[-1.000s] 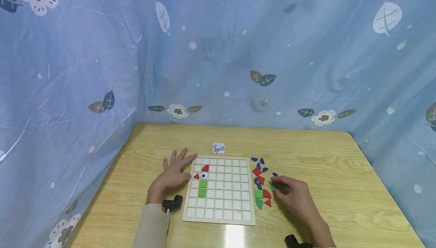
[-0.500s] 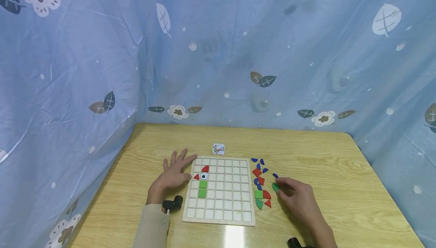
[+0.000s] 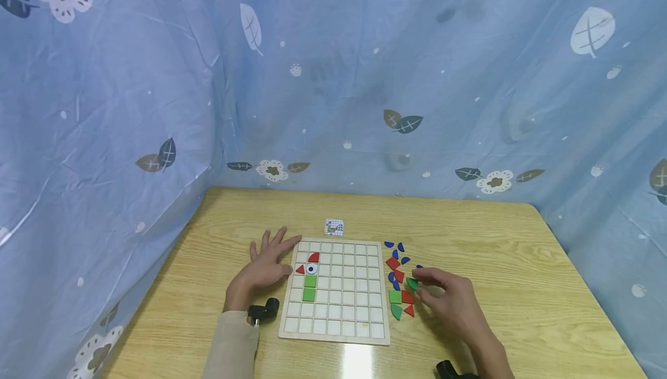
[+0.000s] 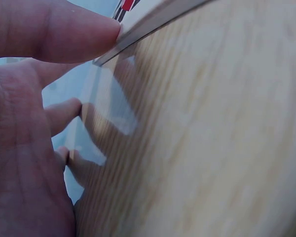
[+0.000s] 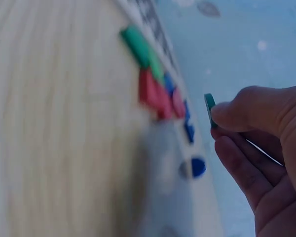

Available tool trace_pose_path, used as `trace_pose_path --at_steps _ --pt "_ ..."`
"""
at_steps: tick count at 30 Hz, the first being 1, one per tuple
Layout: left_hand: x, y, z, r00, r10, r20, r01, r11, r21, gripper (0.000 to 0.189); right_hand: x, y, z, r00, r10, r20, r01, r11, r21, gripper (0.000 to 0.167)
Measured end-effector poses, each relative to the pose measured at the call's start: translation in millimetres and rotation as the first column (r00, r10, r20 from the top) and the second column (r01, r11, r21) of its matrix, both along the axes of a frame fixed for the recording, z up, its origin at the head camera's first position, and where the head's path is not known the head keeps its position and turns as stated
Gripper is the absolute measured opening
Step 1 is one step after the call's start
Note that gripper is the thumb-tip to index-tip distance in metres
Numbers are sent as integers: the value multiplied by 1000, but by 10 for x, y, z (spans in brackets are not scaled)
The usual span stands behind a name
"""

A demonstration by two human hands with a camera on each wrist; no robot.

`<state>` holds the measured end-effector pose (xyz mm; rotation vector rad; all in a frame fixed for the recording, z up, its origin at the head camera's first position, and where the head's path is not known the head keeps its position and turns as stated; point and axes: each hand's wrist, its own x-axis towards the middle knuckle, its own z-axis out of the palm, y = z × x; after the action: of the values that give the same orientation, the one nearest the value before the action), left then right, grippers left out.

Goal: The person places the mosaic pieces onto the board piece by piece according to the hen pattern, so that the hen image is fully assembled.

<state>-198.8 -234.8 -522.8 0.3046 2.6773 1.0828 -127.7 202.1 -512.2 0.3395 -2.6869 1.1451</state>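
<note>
My right hand [image 3: 447, 295] pinches a green tile with a curved edge [image 5: 209, 109] between thumb and fingers, lifted off the table beside the loose pieces. With fingers spread, my left hand [image 3: 266, 266] rests at the left edge of the wooden grid board [image 3: 346, 341]; in the left wrist view the thumb [image 4: 79, 34] touches the board's side. On the board lie a red quarter-round tile [image 3: 314, 257], a red triangle [image 3: 300, 269], a round eye tile [image 3: 311, 269] and two green squares, the upper green square [image 3: 310, 281] directly above the lower green square [image 3: 309, 294].
Right of the board lie several blue half-rounds [image 3: 405, 260], red tiles [image 3: 393, 263], a green square [image 3: 395, 297], a green curved tile [image 3: 396, 312] and a red triangle [image 3: 409, 310]. A small pattern card [image 3: 334, 227] lies behind the board. A blue curtain [image 3: 333, 78] hangs behind the table.
My right hand drew back slightly to the right, then came left towards the board with the green tile, which now shows more fully. The left hand stays in place.
</note>
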Motion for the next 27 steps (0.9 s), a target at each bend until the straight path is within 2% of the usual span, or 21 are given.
trace_pose_path --at_steps 7,16,27 --pt "1 -9 -5 1000 2 3 -2 1000 0 82 -22 -333 78 989 146 4 -145 985 -92 31" --pt "-5 -1 -4 1000 1 -2 -1 1000 -11 82 -21 -824 37 955 296 -4 -295 949 -109 30" --pt "-7 -1 6 1000 -3 -3 3 1000 -9 81 -14 -1352 -12 907 417 56 -408 904 -129 27"
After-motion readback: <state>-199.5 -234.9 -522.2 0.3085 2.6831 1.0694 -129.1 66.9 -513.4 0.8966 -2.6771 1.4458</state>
